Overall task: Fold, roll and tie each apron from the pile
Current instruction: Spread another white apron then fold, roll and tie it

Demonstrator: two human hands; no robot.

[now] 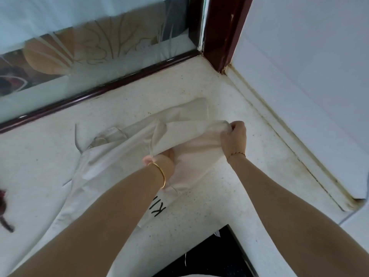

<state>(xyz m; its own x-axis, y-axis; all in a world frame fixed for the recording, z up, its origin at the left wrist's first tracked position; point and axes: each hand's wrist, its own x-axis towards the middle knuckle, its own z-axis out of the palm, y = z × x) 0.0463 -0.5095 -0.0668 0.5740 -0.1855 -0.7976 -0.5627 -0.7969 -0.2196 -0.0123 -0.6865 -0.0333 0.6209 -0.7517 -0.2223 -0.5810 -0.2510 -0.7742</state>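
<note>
A person's two bare forearms reach out over a pale speckled desk [199, 90] set into a corner, working a cream-coloured apron [111, 162] that lies spread across the middle of the surface. The right hand [233, 138] grips a bunched fold of the cloth at its far right edge, fingers [236, 125] curled tight around the gathered fabric and lifting it slightly off the desk. The left hand [165, 160] is mostly buried under a raised flap of the same apron; only its thumb and the back of the hand show, the thumb pressed against the cloth, and how the other fingers lie cannot be told. A gold bangle [161, 174] circles the left wrist and a thin chain bracelet [235, 154] the right.

The apron runs from the near left of the desk towards the far corner, its far part doubled over into a flatter layered panel [191, 110]. Thin ties [76, 136] trail loose from its left side onto the desk. Black printed lettering [157, 210] shows on the near part of the cloth, partly hidden by the left forearm.

Behind the desk stands a pane of frosted, patterned glass [89, 43] in a dark red-brown frame [221, 33]; a plain white wall [309, 66] closes the right side. A dark reddish object [4, 208] sits at the left edge, too cropped to identify.
</note>
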